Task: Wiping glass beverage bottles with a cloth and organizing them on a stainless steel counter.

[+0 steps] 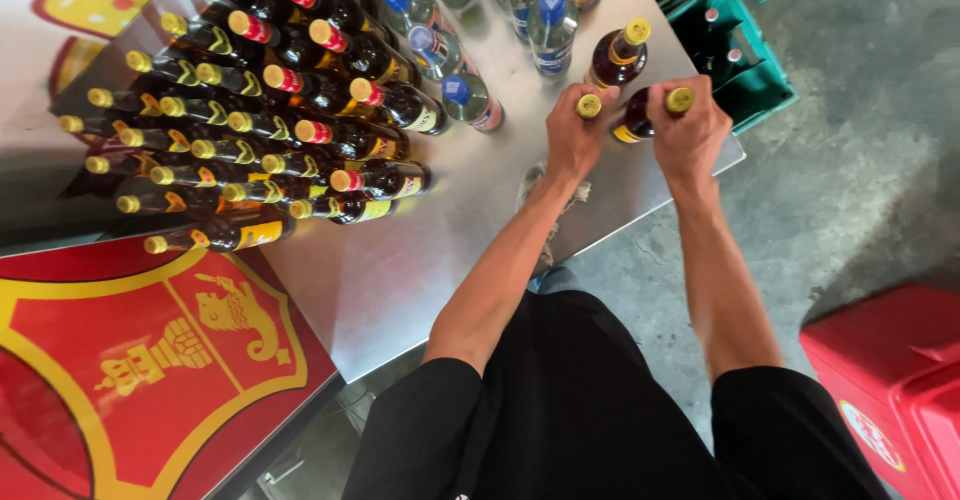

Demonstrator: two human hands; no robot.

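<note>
At table's far edge: left hand clamped round one yellow-capped dark bottle, right hand clamped round a second, third bottle just beyond, upright on steel table.

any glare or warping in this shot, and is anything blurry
Head view: soft glare washes the metal table, brightest at its far left; wide-angle distortion fans the dark bottles outward and bends the table edge; the left hand, the right hand and their yellow-capped bottles stay fairly sharp; the red crate blurs slightly.
</note>
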